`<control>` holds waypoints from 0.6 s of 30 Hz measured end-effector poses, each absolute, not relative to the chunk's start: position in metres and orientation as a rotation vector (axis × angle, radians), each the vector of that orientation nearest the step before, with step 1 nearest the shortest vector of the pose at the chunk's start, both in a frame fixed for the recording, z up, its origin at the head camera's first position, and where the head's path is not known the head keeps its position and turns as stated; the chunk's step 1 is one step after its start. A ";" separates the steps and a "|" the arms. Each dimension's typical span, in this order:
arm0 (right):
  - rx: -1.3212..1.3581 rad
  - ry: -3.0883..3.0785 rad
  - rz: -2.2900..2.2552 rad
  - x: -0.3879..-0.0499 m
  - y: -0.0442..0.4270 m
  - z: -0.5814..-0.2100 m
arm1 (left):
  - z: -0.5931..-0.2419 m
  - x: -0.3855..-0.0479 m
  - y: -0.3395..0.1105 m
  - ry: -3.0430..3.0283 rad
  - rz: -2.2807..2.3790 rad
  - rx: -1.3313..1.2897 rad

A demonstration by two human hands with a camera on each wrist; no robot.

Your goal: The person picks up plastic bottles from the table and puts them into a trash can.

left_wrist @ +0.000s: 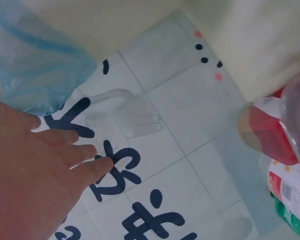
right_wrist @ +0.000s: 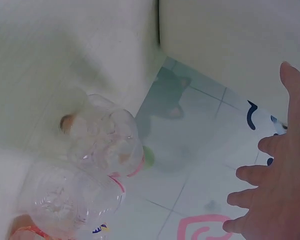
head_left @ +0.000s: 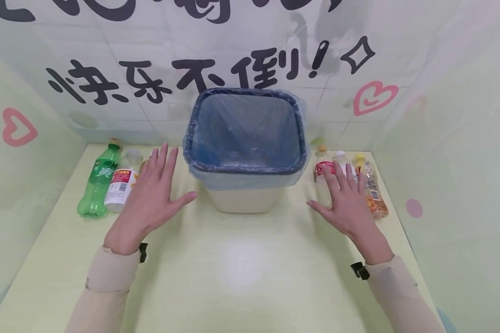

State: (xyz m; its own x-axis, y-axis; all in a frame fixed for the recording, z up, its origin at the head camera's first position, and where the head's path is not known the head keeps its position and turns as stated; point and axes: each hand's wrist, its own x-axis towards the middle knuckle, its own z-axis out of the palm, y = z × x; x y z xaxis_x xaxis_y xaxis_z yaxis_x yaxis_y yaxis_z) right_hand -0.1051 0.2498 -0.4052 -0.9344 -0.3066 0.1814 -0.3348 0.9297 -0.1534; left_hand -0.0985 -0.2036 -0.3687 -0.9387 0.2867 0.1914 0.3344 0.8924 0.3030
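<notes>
My left hand (head_left: pixel 152 196) is held up with fingers spread, left of a cream bin (head_left: pixel 246 200) lined with a blue translucent bag (head_left: pixel 250 134). Beyond and beside that hand lie a green bottle (head_left: pixel 101 182), a clear bottle with a white-and-red label (head_left: pixel 118 187) and a red-labelled bottle (left_wrist: pixel 272 130), which the hand mostly covers in the head view. My right hand (head_left: pixel 350 206), fingers spread too, is over the right-hand bottles: a red-labelled clear one (head_left: pixel 324 169), a white-capped one (head_left: pixel 340 156) and a yellow-capped one (head_left: pixel 375 196). Neither hand grips anything.
The pale table (head_left: pixel 237 273) meets a back wall (head_left: pixel 150 127) with large black lettering and pink hearts. Side panels (head_left: pixel 454 185) rise at the left and right edges. The bin stands at the table's back middle, between the two bottle groups.
</notes>
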 end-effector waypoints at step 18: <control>0.465 -2.958 0.264 -0.103 0.261 -0.404 | -0.338 -0.100 -0.191 -2.858 -0.640 -0.384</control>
State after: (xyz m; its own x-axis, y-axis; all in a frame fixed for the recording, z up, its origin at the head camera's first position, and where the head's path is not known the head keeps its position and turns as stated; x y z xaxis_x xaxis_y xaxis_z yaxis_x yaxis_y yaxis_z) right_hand -0.1027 0.2605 -0.4039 -0.9431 -0.2914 0.1599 -0.3151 0.9370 -0.1508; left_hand -0.0998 -0.1910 -0.3381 -0.9490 0.2090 0.2360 0.2897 0.8733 0.3916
